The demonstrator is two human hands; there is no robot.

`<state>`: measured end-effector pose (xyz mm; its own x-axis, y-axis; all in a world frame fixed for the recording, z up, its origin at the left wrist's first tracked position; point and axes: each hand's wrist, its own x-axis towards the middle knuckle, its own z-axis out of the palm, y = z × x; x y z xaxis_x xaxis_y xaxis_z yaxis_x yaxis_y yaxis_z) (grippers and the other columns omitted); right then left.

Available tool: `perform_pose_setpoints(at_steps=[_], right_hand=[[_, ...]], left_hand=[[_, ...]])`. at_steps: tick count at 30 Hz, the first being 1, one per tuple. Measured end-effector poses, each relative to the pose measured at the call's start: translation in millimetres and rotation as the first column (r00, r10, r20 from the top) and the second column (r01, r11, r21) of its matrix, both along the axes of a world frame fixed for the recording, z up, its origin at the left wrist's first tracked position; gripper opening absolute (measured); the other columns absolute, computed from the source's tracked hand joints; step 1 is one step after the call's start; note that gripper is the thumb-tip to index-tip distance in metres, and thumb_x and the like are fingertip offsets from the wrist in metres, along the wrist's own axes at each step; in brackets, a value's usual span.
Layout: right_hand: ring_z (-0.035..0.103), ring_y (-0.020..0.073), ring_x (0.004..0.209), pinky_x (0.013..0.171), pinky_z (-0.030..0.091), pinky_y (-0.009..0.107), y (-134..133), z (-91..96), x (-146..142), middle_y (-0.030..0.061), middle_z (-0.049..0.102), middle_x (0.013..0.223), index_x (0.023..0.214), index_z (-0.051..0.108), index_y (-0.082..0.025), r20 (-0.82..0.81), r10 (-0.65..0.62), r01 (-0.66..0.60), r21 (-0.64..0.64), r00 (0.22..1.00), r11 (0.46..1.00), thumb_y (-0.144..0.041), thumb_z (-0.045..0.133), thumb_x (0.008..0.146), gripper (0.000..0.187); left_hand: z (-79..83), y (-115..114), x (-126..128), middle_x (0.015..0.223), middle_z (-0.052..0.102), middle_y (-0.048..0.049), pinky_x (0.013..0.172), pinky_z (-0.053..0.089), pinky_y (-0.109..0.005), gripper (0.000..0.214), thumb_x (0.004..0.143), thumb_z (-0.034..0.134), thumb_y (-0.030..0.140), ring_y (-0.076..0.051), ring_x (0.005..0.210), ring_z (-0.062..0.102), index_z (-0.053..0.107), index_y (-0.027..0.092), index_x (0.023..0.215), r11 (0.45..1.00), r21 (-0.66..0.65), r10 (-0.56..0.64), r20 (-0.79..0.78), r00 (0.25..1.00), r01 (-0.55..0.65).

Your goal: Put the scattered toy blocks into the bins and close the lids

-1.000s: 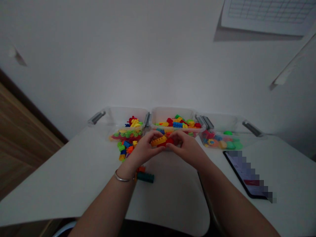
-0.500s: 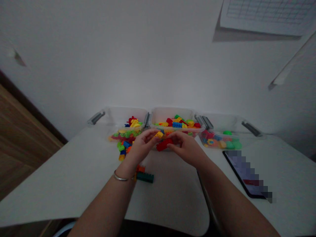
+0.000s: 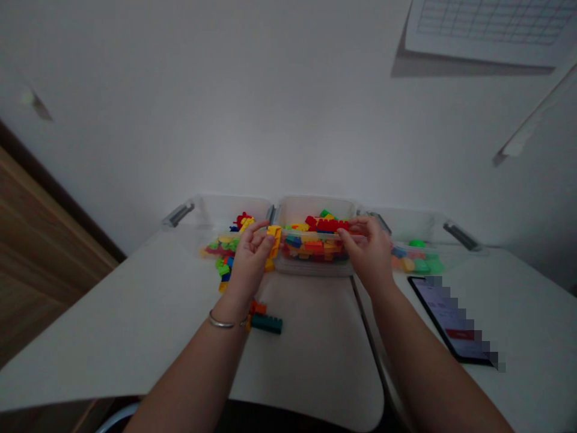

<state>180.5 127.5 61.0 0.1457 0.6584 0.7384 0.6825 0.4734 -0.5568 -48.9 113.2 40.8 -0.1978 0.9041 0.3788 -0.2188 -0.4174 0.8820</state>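
Note:
My left hand (image 3: 252, 249), a bracelet on its wrist, pinches a yellow toy brick (image 3: 274, 239) between thumb and fingers. Over the middle plastic bin (image 3: 316, 269), my right hand (image 3: 372, 249) grips one end of a long red toy brick (image 3: 332, 225), its studs facing up. Mixed bricks fill the lower part of that bin. Beside my left hand, a small pile of coloured bricks (image 3: 223, 270) lies on the table, partly hidden by the hand. Closer to me lie a dark green brick (image 3: 267, 323) and an orange brick (image 3: 258, 308).
A left bin (image 3: 210, 207) and a right bin (image 3: 401, 219), both clear plastic with toy pieces inside, flank the middle one against the wall. A phone (image 3: 451, 322) lies on the white table (image 3: 112, 325) to the right. A printed sheet (image 3: 487, 30) hangs above.
My hands have moved apart. The right has carried the red brick up and right over the middle bin. My left has shifted slightly left, and the yellow brick in it is now turned upright.

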Motion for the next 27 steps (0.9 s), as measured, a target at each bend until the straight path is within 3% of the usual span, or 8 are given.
perform_pose_setpoints(at_steps=[4,8,15,19,23,27], right_hand=[[0.062,0.0257,0.091,0.097,0.037,0.049,6,-11.1,-7,0.0063,0.071,0.090,0.091,0.064,-0.021,0.131,-0.060,0.055,0.039,0.990,0.998,-0.037,0.061,0.086,0.017],[0.060,0.0252,0.098,0.106,0.028,0.052,6,-14.0,-11,0.0044,0.073,0.098,0.095,0.069,-0.023,0.285,-0.037,0.023,0.055,0.958,0.998,-0.034,0.057,0.089,0.017],[0.056,0.0296,0.107,0.099,0.039,0.047,-1,-9.5,-16,0.0093,0.070,0.113,0.111,0.068,-0.016,0.519,0.034,-0.044,0.007,0.854,0.999,-0.030,0.058,0.087,0.029],[0.056,0.0293,0.111,0.100,0.041,0.046,-1,-5.6,-14,0.0121,0.068,0.120,0.120,0.063,-0.014,0.484,0.061,-0.096,0.047,0.873,0.994,-0.028,0.058,0.087,0.036],[0.058,0.0267,0.112,0.101,0.041,0.046,-9,3.6,-13,0.0096,0.068,0.120,0.118,0.063,-0.020,0.369,0.108,-0.172,0.144,0.923,0.974,-0.026,0.056,0.088,0.032],[0.063,0.0228,0.108,0.096,0.047,0.041,-26,13.5,-23,0.0076,0.071,0.114,0.113,0.064,-0.022,0.306,0.328,-0.367,0.081,0.894,0.927,-0.025,0.057,0.089,0.025]], left_hand=[[0.2,0,1,0.083,0.071,-0.0018,0.067,0.055,-0.025,0.046,0.076,0.071,0.045,-0.015,0.071,0.069,0.058,0.017,0.110,0.997,-0.074,-0.024,-0.044,0.999,0.020],[-0.1,-1,3,0.089,0.072,-0.0050,0.069,0.056,-0.029,0.045,0.074,0.071,0.046,-0.016,0.071,0.069,0.061,0.016,0.107,0.991,-0.126,-0.061,-0.070,0.996,0.051],[2.6,-4,4,0.099,0.073,-0.0095,0.076,0.056,-0.032,0.049,0.071,0.073,0.047,-0.020,0.084,0.070,0.066,0.014,0.106,0.984,-0.170,-0.063,-0.109,0.992,0.044],[3.0,-3,4,0.102,0.074,-0.0099,0.081,0.055,-0.032,0.053,0.067,0.076,0.049,-0.022,0.092,0.069,0.066,0.015,0.107,0.979,-0.189,-0.099,-0.088,0.991,0.082],[0.1,-3,3,0.089,0.075,-0.0068,0.074,0.053,-0.028,0.058,0.067,0.079,0.045,-0.018,0.081,0.070,0.062,0.015,0.113,0.944,-0.259,-0.221,-0.028,0.975,0.206],[-0.1,-6,5,0.084,0.075,-0.0037,0.070,0.050,-0.024,0.057,0.064,0.083,0.037,-0.016,0.076,0.069,0.060,0.017,0.113,0.884,-0.300,-0.376,0.001,0.927,0.359]])
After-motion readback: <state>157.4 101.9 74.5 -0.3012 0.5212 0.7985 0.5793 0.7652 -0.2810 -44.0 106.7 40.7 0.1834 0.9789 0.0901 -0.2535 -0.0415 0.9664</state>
